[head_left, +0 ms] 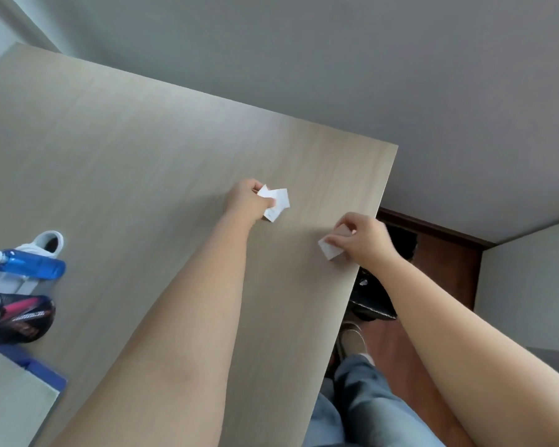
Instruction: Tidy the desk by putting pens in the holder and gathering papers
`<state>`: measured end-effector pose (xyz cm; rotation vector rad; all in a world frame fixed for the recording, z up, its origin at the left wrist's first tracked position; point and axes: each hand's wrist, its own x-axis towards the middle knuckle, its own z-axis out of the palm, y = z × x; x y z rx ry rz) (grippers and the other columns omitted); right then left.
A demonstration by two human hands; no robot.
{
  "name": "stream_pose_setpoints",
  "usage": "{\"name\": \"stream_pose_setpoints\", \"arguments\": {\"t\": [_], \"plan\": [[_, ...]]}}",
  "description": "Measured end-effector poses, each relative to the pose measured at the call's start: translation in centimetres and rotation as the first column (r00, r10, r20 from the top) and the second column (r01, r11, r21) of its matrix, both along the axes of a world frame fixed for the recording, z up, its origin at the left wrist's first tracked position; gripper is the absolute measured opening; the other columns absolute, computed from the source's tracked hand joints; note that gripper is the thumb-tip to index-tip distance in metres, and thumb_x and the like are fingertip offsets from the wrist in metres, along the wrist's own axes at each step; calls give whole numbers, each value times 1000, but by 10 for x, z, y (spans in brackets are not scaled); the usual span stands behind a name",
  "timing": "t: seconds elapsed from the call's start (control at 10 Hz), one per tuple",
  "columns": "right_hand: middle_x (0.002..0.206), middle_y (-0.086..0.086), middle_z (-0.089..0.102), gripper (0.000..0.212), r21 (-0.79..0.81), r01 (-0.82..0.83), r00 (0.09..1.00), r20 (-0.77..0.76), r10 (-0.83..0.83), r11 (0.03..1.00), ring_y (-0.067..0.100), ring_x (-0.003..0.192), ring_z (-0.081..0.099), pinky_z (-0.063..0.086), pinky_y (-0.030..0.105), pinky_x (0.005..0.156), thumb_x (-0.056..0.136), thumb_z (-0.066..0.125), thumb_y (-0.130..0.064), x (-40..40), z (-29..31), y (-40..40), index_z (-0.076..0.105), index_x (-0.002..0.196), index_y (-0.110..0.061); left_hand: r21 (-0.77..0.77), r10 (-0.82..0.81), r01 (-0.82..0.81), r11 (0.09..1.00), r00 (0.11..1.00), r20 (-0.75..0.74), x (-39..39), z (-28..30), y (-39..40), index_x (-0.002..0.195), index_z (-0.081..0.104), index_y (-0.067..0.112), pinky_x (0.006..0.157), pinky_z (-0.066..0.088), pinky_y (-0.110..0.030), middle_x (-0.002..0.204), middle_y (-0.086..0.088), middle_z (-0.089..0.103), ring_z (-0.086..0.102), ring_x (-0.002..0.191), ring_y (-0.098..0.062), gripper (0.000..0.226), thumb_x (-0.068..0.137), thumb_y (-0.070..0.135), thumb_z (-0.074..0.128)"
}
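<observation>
No writing can be read anywhere: the small white paper slips (274,201) are blank or too blurred to tell, and the lettering on the black and pink pouch (20,319) at the left edge is smeared. The left hand (247,200) pinches a fan of those slips between thumb and fingers, its grip clenched on them just above the pale wood worktop (126,162). The right hand (360,237) pinches one more slip (329,248) lying close to the worktop's right edge (the edge runs diagonally just beside the wrist), well clear of the left hand. Between the hands and the far edge the worktop lies bare and wide. At the left, a blue spray bottle (29,264) lies across a white holder (47,243), above the pouch.
</observation>
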<state>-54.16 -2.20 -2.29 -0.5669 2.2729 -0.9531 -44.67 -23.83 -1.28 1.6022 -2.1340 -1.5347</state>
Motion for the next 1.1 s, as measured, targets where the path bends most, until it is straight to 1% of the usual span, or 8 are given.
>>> {"name": "stream_pose_setpoints", "arguments": {"t": [0.1,0.2,0.3,0.4,0.6,0.8,0.9,1.1], "plan": [[64,4,59,21,-135,446,878,258,-403,885,15,50,49,44,27,48,76,79,-30,-9,-4,45,67,78,-13,157,118,-85,984,971,-209,-1,2,58,84,61,16,64,59,-31,85,-3,65,66,74,-21,16,78,7,73],[74,5,59,9,-96,753,612,469,-638,651,14,55,54,45,22,51,85,70,-27,-26,-18,86,66,81,-20,339,228,-130,932,936,-268,-23,-7,124,79,58,21,77,56,-36,86,-3,67,65,78,-21,19,80,10,73],[97,9,60,6,37,898,310,653,-691,438,19,67,61,50,23,58,92,59,-16,-49,-40,111,60,98,-15,518,288,-107,849,915,-283,-52,-16,189,85,58,19,76,56,-35,89,-5,68,66,81,-21,15,83,12,71],[92,12,61,14,171,891,224,639,-736,420,19,65,59,47,23,57,93,55,-16,-67,-63,130,56,107,-13,518,163,-26,855,962,-220,-74,-27,241,96,58,17,58,57,-23,96,-7,68,66,73,-17,17,85,18,70],[69,6,54,28,273,798,333,544,-770,537,16,51,40,34,25,47,90,51,-10,-90,-112,148,70,109,-19,389,124,-130,912,991,39,-99,-88,272,106,58,19,42,47,-18,102,-10,69,61,47,-10,21,87,18,66],[122,13,60,45,357,752,235,640,-732,554,27,87,66,56,33,70,92,53,-10,-109,-160,142,47,137,-19,489,283,-349,800,937,206,-119,-150,276,144,31,25,58,61,-36,122,-13,60,71,66,-26,56,94,40,51],[133,13,54,53,348,695,303,651,-696,629,30,100,63,56,40,84,94,53,-14,-113,-162,138,38,144,-17,524,212,-336,783,936,282,-114,-164,276,150,13,36,61,62,-42,136,-11,51,71,76,-32,62,95,47,40],[118,8,62,35,221,640,488,624,-611,736,25,97,62,53,35,81,93,53,-11,-114,-130,143,57,126,-16,425,-115,6,905,966,231,-67,-143,267,138,41,30,77,56,-35,120,0,62,67,86,-18,46,94,44,45]]}}
